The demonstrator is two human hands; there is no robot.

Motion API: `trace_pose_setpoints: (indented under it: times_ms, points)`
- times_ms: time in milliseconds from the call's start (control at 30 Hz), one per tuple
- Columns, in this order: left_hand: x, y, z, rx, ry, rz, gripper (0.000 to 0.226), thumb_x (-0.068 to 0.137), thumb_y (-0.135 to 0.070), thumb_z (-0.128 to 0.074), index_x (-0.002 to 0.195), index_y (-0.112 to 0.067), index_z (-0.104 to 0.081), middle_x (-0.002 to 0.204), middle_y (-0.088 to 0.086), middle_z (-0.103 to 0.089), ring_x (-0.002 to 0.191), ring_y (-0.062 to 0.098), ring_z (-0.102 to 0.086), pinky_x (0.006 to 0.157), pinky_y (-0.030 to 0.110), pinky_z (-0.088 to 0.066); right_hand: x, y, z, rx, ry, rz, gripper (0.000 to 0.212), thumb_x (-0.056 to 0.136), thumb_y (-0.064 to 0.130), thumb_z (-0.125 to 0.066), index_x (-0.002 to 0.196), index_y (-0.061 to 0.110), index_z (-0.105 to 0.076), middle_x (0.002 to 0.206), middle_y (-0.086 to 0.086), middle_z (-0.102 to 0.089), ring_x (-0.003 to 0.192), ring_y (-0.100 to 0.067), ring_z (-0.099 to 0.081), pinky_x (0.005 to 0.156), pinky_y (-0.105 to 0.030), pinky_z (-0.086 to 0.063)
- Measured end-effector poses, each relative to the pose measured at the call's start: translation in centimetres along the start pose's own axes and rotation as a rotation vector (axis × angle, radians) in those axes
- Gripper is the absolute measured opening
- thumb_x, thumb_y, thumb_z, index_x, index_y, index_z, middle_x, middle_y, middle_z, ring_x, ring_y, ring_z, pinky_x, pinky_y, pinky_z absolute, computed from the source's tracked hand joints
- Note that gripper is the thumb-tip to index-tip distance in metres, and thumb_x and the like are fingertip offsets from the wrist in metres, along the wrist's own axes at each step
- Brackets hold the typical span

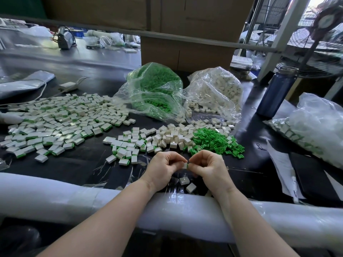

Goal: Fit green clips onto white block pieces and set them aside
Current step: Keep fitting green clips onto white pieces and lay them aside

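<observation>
1. Foam padding [78, 197] wrapped in clear film runs along the near table edge and hides the front strip of the black table [78, 164]; both forearms rest across it.
2. Cardboard boxes [185, 43] at the back are cut off by the top of the view; no writing on them can be read.
3. Finished pieces [55, 125], white with green edges, spread over the left of the table, their far rows blurred.
4. A clear bag [148, 86] holds green clips and lies open toward the table; the clear bag beside it [215, 89] holds white blocks, some spilling out.
5. A bag at the right [315, 127] holds what look like finished pieces, hard to make out through the plastic.
6. Loose green clips [213, 140] lie just beside loose white blocks [167, 138], ahead of the hands.
7. The left hand [163, 167] pinches a white block piece [184, 165] with curled fingers; the right hand [209, 167] pinches a green clip [187, 165] against its end. Most of the clip is hidden by fingers.
</observation>
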State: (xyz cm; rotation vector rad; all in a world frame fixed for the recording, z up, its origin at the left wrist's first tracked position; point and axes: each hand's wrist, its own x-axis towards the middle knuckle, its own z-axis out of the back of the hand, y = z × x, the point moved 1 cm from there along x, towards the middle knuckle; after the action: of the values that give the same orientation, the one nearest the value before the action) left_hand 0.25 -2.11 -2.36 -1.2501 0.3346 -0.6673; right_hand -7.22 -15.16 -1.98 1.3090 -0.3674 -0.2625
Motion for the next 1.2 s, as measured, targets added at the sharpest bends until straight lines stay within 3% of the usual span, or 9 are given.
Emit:
trace_pose_setpoints:
  times_ms: [133, 300, 500, 700, 900, 1000, 1100, 1200]
  points:
    - [-0.07, -0.14, 0.04, 0.018, 0.021, -0.006, 0.017, 0.085, -0.001, -0.062, 0.081, -0.016, -0.068, 0.077, -0.004, -0.066, 0.075, 0.006, -0.060, 0.080, 0.017, -0.050, 0.01, -0.10, 0.06, 0.059, 0.023, -0.017, 0.016, 0.074, -0.014, -0.067, 0.074, 0.001, -0.062, 0.057, -0.002, -0.063, 0.047, -0.008, -0.059, 0.047, -0.018, -0.047]
    - [-0.21, -0.34, 0.04, 0.072, 0.030, -0.016, 0.010, 0.084, -0.003, -0.063, 0.086, -0.010, -0.070, 0.080, 0.000, -0.066, 0.078, 0.008, -0.060, 0.081, 0.020, -0.049, 0.01, -0.14, 0.12, 0.081, 0.044, -0.028, 0.017, 0.074, -0.015, -0.066, 0.074, 0.001, -0.062, 0.054, -0.001, -0.064, 0.046, -0.009, -0.058, 0.047, -0.017, -0.047]
    - [-0.29, -0.34, -0.01, 0.149, 0.072, -0.050, 0.009, 0.084, -0.004, -0.064, 0.089, -0.009, -0.071, 0.075, -0.005, -0.064, 0.070, 0.002, -0.057, 0.074, 0.011, -0.047, 0.02, -0.16, 0.16, 0.044, 0.070, -0.033, 0.018, 0.073, -0.015, -0.066, 0.075, 0.002, -0.062, 0.055, -0.002, -0.065, 0.049, -0.010, -0.060, 0.049, -0.018, -0.048]
    - [0.07, 0.16, 0.14, 0.029, -0.009, -0.036, 0.015, 0.087, -0.005, -0.061, 0.084, -0.018, -0.069, 0.083, 0.000, -0.069, 0.080, 0.011, -0.065, 0.080, 0.019, -0.051, 0.11, -0.17, 0.08, 0.064, -0.009, -0.005, 0.009, 0.076, -0.003, -0.070, 0.078, 0.004, -0.065, 0.062, -0.006, -0.067, 0.053, -0.012, -0.061, 0.051, -0.021, -0.051]
    - [0.27, 0.31, 0.38, -0.121, -0.012, 0.016, 0.018, 0.089, -0.007, -0.057, 0.083, -0.022, -0.065, 0.072, -0.003, -0.064, 0.062, 0.003, -0.064, 0.059, 0.016, -0.052, 0.15, -0.31, 0.18, 0.064, -0.021, 0.026, 0.019, 0.079, -0.003, -0.068, 0.079, 0.016, -0.070, 0.070, 0.000, -0.071, 0.065, -0.009, -0.066, 0.062, -0.024, -0.055]
    - [0.20, 0.36, 0.17, -0.119, -0.006, 0.020, 0.013, 0.089, -0.010, -0.060, 0.083, -0.022, -0.064, 0.072, 0.000, -0.064, 0.065, 0.006, -0.063, 0.063, 0.017, -0.051, 0.23, -0.33, 0.11, 0.047, -0.037, 0.009, 0.015, 0.082, 0.002, -0.066, 0.076, 0.015, -0.069, 0.065, 0.000, -0.070, 0.061, -0.010, -0.064, 0.060, -0.027, -0.056]
    - [0.13, 0.32, -0.05, -0.051, -0.005, 0.005, 0.004, 0.083, -0.012, -0.067, 0.086, -0.015, -0.066, 0.080, 0.008, -0.067, 0.074, 0.017, -0.061, 0.075, 0.026, -0.052, 0.22, -0.26, 0.03, 0.037, -0.059, 0.006, 0.017, 0.085, 0.005, -0.064, 0.070, 0.011, -0.067, 0.057, 0.001, -0.064, 0.052, -0.007, -0.057, 0.051, -0.020, -0.050]
    - [0.13, 0.25, 0.15, -0.012, -0.027, -0.001, 0.012, 0.084, -0.013, -0.066, 0.094, -0.007, -0.069, 0.089, 0.011, -0.070, 0.086, 0.025, -0.065, 0.084, 0.032, -0.054, 0.01, -0.07, -0.09, 0.037, -0.048, 0.010, 0.014, 0.083, 0.004, -0.066, 0.071, 0.010, -0.066, 0.055, 0.002, -0.062, 0.048, -0.005, -0.055, 0.048, -0.018, -0.048]
